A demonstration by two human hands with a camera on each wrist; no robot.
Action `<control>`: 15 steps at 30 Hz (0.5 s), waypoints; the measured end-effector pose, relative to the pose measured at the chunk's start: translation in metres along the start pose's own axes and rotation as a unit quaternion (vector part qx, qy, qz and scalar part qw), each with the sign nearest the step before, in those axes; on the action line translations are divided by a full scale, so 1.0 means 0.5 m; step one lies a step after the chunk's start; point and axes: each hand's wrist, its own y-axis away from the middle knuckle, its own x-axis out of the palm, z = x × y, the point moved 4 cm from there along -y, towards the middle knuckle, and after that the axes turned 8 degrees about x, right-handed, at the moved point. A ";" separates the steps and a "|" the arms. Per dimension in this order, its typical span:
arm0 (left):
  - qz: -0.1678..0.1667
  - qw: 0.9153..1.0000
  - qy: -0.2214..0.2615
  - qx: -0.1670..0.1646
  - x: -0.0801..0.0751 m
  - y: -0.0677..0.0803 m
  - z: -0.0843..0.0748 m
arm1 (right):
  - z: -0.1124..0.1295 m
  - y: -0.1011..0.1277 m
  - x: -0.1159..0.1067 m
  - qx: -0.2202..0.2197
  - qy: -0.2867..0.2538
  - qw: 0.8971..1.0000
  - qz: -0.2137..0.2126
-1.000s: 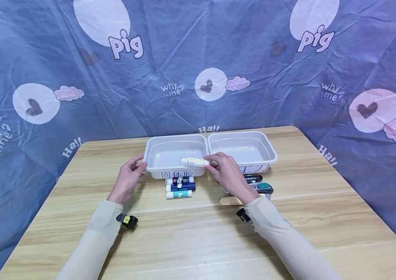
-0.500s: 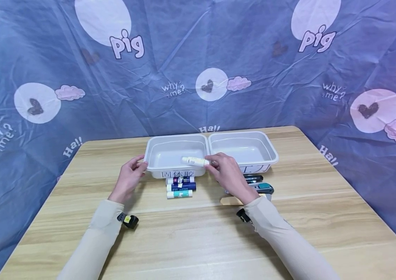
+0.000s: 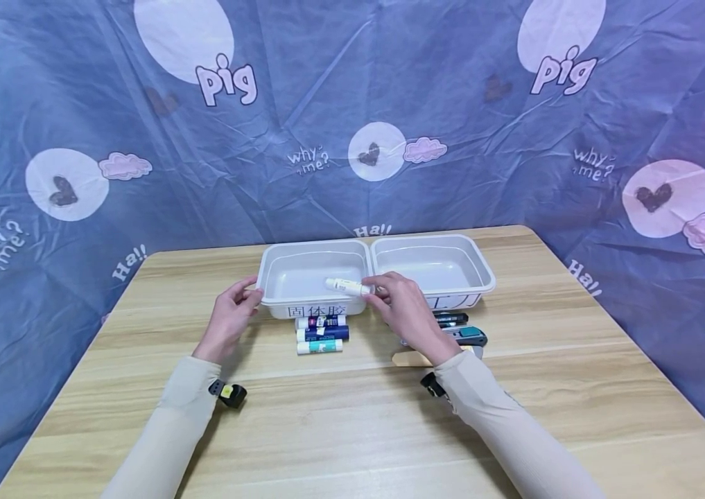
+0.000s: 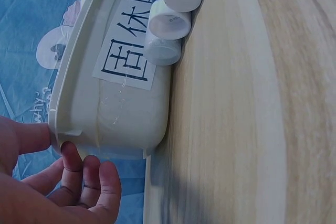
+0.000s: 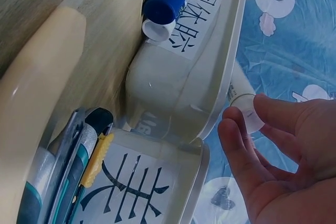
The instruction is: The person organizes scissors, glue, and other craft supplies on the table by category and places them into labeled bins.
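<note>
Left tray (image 3: 277,267) on the table (image 3: 352,416), steadied at its corner by the left hand (image 3: 227,320), thumb on rim, fingers curled beneath. Right hand (image 3: 405,312) pinching a glue stick (image 3: 347,285) over that tray's right rim, fingertips (image 5: 239,129) at its cap.

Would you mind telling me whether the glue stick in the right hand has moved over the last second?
Yes, slightly: the glue stick has eased farther over the left tray, tilting downward, held by the right hand.
</note>
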 end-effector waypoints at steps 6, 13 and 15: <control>-0.003 1.000 -0.003 0.002 0.001 0.001 0.001 | 0.001 0.000 0.001 -0.007 -0.001 1.000 0.001; 0.002 1.000 0.005 -0.001 0.006 0.005 -0.006 | 0.000 0.001 0.005 -0.009 -0.002 1.000 0.012; 0.004 1.000 0.005 -0.001 0.007 0.005 -0.007 | 0.000 0.002 0.005 -0.011 -0.001 1.000 0.012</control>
